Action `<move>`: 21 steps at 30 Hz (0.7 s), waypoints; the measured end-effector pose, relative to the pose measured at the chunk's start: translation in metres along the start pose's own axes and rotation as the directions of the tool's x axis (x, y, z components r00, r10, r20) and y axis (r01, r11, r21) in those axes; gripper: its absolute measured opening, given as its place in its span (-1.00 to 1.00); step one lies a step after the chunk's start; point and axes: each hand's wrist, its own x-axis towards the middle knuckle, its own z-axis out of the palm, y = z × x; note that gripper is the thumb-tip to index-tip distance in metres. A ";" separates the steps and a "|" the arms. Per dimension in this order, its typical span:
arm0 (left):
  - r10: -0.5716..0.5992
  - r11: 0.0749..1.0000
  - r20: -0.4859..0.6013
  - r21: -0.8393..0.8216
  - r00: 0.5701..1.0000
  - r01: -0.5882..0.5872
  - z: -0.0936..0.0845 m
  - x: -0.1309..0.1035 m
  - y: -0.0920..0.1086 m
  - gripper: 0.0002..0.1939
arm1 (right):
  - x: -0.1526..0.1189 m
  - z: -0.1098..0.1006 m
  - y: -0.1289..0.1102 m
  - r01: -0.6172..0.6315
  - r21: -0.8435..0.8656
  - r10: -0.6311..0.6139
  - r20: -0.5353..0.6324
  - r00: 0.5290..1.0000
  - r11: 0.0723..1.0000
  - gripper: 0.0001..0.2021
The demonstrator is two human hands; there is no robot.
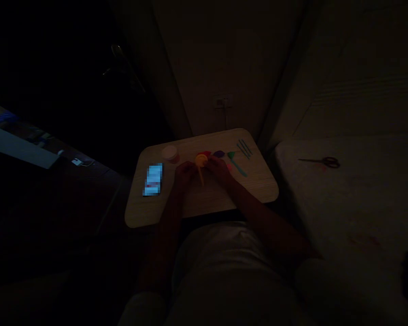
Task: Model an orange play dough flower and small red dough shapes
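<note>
Stretching along the right of my dim view is a wide, pale, flat surface [313, 194], its material too dark for me to tell. Left of it stands a bench [139, 213] with a light, wood-grained top and rounded corners. Over its middle I have two bare hands close together, with a round-headed, thin-tailed orange object [201, 159] between them, its tail pointing back towards the body. The right hand [219, 169] has its fingers closed in on the round head; the left hand [184, 173] is curled at the other side, and I cannot tell whether it grips.

Left of the hands lies a flat phone with a glowing blue screen [153, 179]; beyond it sits a round, pale tub [170, 153]. Dark-handled scissors [329, 162] rest on the pale surface. Right of the hands I see a slim teal tool [238, 167] and, farther back, three thin teal sticks [244, 148]. Smallest are four lumps: red [207, 153], purple [219, 154] and green [231, 155] in a row behind, and pink [229, 167] beside the right hand.
</note>
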 end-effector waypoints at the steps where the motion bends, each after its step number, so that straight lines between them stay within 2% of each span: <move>1: -0.004 1.000 0.005 0.006 1.000 0.004 0.000 0.000 0.001 -0.66 | 0.000 0.000 0.000 0.005 -0.003 -0.005 -0.001 1.000 1.000 -0.60; 9: -0.016 0.996 0.035 0.092 0.999 0.012 0.000 0.001 0.002 -0.70 | -0.001 -0.002 -0.003 0.030 -0.064 -0.030 0.013 0.999 0.998 -0.61; 21: -0.004 0.994 0.041 0.113 0.999 -0.001 0.001 0.000 0.003 -0.71 | -0.001 -0.004 -0.004 0.074 -0.146 -0.070 0.030 0.997 0.987 -0.62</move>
